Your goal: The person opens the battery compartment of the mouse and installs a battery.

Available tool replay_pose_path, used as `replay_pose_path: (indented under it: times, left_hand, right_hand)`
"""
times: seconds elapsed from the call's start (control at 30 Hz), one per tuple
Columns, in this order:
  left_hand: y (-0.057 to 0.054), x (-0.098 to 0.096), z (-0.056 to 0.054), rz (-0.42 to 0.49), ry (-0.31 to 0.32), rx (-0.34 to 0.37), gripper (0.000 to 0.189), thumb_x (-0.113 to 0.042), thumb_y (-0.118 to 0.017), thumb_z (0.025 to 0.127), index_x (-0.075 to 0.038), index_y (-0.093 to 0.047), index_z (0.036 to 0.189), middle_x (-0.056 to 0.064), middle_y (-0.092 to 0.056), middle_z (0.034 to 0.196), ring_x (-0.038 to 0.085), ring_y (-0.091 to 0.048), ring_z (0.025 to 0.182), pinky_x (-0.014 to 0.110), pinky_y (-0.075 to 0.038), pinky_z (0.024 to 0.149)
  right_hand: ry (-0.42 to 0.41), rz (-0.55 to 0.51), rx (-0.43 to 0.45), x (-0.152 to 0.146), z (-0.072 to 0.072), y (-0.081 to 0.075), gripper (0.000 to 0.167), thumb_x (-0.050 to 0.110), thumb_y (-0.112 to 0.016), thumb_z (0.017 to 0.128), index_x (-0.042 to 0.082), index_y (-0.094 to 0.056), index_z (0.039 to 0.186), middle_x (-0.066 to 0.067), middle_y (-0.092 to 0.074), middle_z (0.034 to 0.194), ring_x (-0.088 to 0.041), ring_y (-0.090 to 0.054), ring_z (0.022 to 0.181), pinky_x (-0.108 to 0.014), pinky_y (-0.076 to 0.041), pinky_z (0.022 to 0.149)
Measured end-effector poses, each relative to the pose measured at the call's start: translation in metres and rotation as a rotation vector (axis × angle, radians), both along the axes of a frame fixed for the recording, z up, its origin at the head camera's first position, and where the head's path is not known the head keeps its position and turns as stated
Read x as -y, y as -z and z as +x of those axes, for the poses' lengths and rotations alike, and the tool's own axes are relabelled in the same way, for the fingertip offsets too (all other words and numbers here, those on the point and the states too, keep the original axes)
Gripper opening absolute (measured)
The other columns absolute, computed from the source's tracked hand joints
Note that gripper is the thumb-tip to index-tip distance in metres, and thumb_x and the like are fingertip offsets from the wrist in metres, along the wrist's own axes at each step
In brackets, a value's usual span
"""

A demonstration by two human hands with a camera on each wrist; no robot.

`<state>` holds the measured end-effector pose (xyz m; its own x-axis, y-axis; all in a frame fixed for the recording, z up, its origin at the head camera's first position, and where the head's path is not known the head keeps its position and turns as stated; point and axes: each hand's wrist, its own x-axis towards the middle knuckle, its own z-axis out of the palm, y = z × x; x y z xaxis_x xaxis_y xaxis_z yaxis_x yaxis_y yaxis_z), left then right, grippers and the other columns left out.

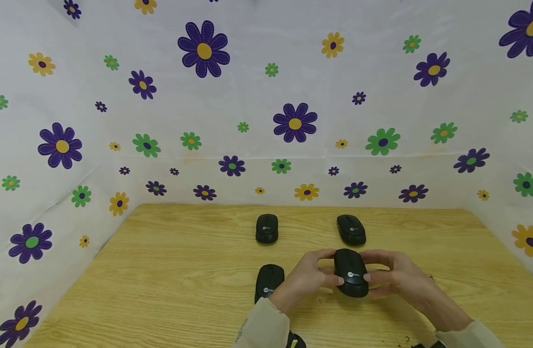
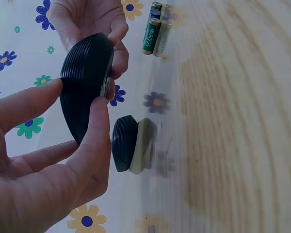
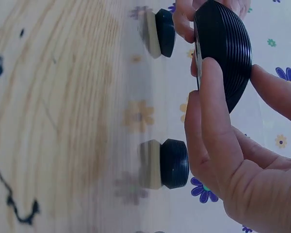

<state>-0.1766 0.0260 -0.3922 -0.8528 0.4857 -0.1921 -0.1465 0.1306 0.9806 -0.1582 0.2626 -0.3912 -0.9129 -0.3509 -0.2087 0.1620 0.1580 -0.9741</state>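
A black computer mouse point(image 1: 350, 275) is held up over the wooden table, between both hands. My left hand point(image 1: 307, 280) pinches its left side with thumb and fingers. On the opposite side my right hand point(image 1: 399, 278) grips it the same way. In the left wrist view the ribbed side of the held mouse point(image 2: 85, 85) faces the camera, and the table lies below it. Its ribbed side point(image 3: 228, 53) shows in the right wrist view too. Just beyond the hands sits another black mouse point(image 1: 351, 230). One more mouse point(image 1: 270, 279) is partly hidden behind my left wrist.
Farther back on the left lies a black mouse point(image 1: 267, 228). Small green batteries point(image 2: 152, 36) stand on the table in the left wrist view. A black item with a yellow mark point(image 1: 296, 341) shows at the bottom edge. Flowered white sheeting point(image 1: 249, 96) encloses the table point(image 1: 184, 256).
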Motion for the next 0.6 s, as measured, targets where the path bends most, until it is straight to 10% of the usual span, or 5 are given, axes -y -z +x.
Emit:
replay_pose_path:
  times: [0.6]
  left_hand:
    - [-0.016, 0.026, 0.010, -0.012, 0.030, -0.060, 0.067, 0.003, -0.076, 0.085, -0.005, -0.052, 0.147, 0.010, -0.070, 0.116, 0.023, -0.071, 0.097, 0.053, -0.049, 0.102]
  right_hand:
    - [0.037, -0.039, -0.042, 0.023, 0.014, -0.016, 0.072, 0.002, -0.071, 0.089, -0.018, -0.031, 0.147, -0.033, -0.044, 0.141, -0.031, -0.069, 0.101, -0.048, -0.061, 0.084]
